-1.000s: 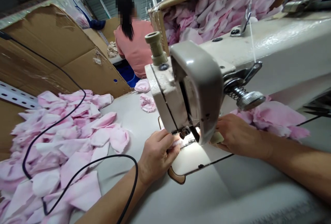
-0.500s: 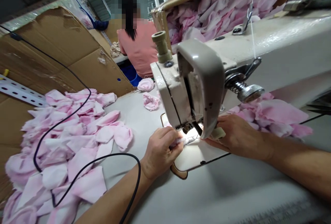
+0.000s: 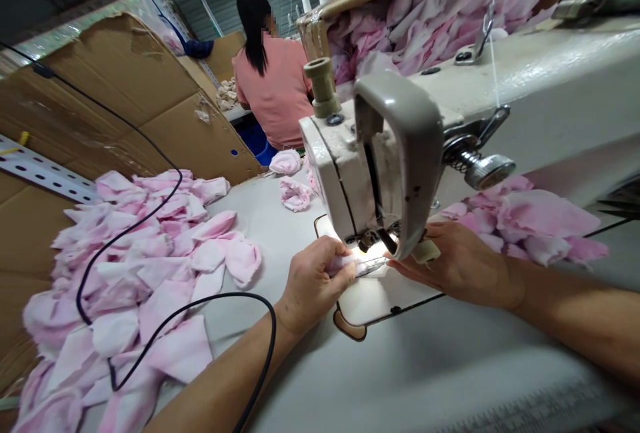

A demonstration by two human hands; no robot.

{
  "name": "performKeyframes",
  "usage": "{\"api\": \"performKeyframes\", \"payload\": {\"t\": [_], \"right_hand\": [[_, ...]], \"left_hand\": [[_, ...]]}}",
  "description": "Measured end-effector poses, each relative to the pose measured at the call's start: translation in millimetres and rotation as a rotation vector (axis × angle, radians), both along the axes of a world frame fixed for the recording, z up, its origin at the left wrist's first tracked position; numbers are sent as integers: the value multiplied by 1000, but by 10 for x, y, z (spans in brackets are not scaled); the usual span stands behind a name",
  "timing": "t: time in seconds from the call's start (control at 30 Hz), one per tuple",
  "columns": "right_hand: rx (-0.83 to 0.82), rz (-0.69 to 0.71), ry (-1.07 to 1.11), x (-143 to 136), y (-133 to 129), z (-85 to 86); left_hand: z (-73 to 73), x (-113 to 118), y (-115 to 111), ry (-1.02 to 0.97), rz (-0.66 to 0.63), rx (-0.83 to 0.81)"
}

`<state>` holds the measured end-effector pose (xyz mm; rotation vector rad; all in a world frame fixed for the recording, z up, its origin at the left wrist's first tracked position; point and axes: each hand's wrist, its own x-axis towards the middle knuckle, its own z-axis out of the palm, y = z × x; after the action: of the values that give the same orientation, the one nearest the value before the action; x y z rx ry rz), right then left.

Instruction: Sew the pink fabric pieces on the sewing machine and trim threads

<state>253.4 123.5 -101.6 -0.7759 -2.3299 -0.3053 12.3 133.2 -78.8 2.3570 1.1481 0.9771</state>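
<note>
A small bit of cloth (image 3: 343, 264) is down low by the front end of a big white sewing machine (image 3: 327, 180), in the middle of the counter (image 3: 400, 380). It is pale pink and white, soft and scrunched up. The left hand (image 3: 311, 280) has it pinched between thumb and fingers, so only a little shows. A bright light shines there, and I can't tell where the cloth stops.

The right hand (image 3: 463, 263) is on the other side of the machine's end, with its fingers pointing in at the bright spot. A grey loop (image 3: 433, 146) on the machine and a small pale knob (image 3: 425, 251) get in the way, so I can't tell if those fingers grip anything.

Just behind the right hand is a bunch of pink cloth (image 3: 547, 216). On the left side is a big messy heap of pink and white pieces (image 3: 165, 246). A black cord (image 3: 245, 295) loops over the heap and in front of the left arm. Two puffy pink bits (image 3: 295, 194) sit on the far part. Farther back are brown cardboard (image 3: 135, 86), a box (image 3: 314, 36) full of pink cloth, and a person in a pink top (image 3: 275, 86), facing away.
</note>
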Motion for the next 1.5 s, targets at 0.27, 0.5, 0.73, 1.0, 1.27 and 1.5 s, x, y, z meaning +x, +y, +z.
{"api": "performKeyframes", "payload": {"t": [0.27, 0.5, 0.73, 1.0, 1.27, 1.5], "right_hand": [[15, 53, -78, -5, -26, 41], [-40, 54, -49, -3, -42, 75], [-55, 48, -85, 16, -48, 65], [-70, 52, -94, 37, -52, 71], [-612, -4, 33, 158, -25, 202], [-650, -61, 66, 119, 15, 250]], "left_hand": [[26, 12, -18, 75, -85, 196], [17, 10, -1, 231, -205, 337], [63, 37, 14, 385, -231, 500], [42, 17, 4, 358, -266, 420], [16, 21, -31, 315, -232, 406], [4, -6, -32, 298, -217, 380]]}}
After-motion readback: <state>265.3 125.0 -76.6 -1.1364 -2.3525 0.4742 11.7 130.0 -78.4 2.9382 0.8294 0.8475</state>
